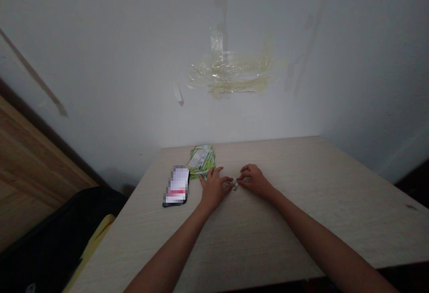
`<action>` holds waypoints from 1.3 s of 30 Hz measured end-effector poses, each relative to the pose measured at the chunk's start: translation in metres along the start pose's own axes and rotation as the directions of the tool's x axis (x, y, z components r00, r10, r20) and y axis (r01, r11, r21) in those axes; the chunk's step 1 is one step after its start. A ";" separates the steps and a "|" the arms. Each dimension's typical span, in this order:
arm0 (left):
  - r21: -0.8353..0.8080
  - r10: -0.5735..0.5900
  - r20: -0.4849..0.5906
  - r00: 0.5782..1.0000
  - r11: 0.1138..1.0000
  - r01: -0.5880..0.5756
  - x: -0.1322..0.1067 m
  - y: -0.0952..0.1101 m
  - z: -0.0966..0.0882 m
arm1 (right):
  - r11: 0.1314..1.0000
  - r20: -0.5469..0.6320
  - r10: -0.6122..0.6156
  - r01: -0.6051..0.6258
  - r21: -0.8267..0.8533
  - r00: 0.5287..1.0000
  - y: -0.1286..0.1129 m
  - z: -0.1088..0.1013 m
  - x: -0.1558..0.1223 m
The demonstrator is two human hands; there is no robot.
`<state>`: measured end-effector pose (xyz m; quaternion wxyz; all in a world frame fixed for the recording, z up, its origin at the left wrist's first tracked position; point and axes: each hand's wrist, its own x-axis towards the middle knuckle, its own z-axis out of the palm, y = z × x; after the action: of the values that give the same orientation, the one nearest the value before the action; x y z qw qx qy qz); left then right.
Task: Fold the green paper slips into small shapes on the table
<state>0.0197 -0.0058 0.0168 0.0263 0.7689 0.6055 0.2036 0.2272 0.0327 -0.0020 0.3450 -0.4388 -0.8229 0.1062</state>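
Observation:
Between my two hands, low over the table, is a small pale, crumpled-looking piece (235,183), too small to name. My left hand (214,189) pinches its left side between thumb and finger, the other fingers spread towards a pile of green packets (202,161). From the right, my right hand (254,179) pinches the same piece with its fingertips, the remaining fingers curled. The green printed packets lie stacked just beyond and left of my left hand. A phone (177,186) with a blurred-out screen lies left of that hand, close to the packets.
The light wood-grain table (318,186) meets a white wall (134,60) at its back edge. Old clear tape (231,74) clings to the wall. Dark and yellow cloth (97,235) sits beyond the table's left edge, near a wooden panel (27,150).

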 end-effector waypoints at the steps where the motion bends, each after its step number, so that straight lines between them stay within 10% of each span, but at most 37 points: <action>1: 0.007 0.006 -0.007 1.000 1.000 -0.006 0.000 0.000 0.000 | 1.000 0.001 0.003 -0.003 -0.001 1.000 0.000 0.000 0.000; 39: 0.086 -0.042 0.060 0.997 0.996 0.037 0.001 -0.003 0.000 | 0.984 0.145 0.052 -0.026 -0.176 0.988 -0.008 -0.003 0.001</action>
<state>0.0175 -0.0041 0.0159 0.0161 0.7631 0.6276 0.1534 0.2236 0.0279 0.0044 0.2406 -0.4739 -0.8439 0.0733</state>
